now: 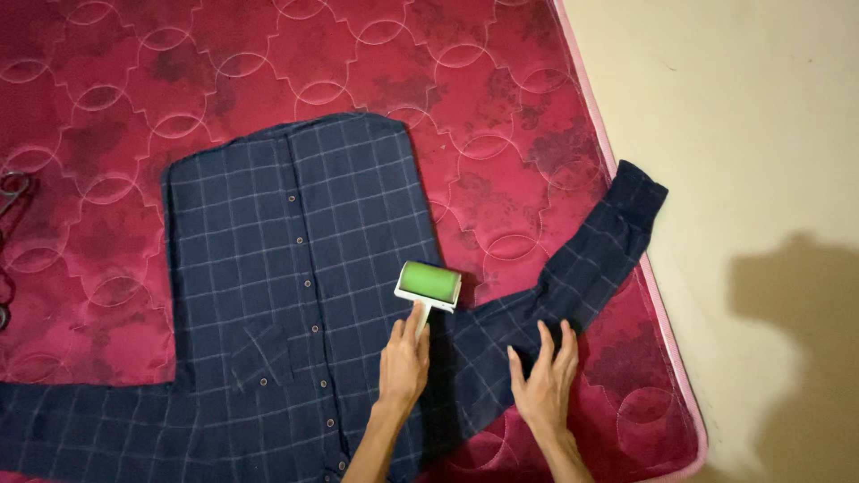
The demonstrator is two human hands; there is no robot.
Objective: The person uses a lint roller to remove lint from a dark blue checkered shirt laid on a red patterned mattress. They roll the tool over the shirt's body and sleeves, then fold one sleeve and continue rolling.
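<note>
Crimson quilted mattress (501, 134) is lying on a pale floor (761, 134), bearing a spread shirt.

Stitched with looping curved patterns and edged in pink piping, it is carrying a navy checked shirt (268, 268) laid flat, button placket up, one sleeve (591, 259) stretching toward the mattress edge. The person's left hand (404, 362) is wrapping its fingers closed around the white handle of a lint roller (429, 286), whose green drum is resting on the shirt's side. The right hand (544, 380) is pressing flat and open, fingers splayed, on the sleeve, gripping nothing.
</note>
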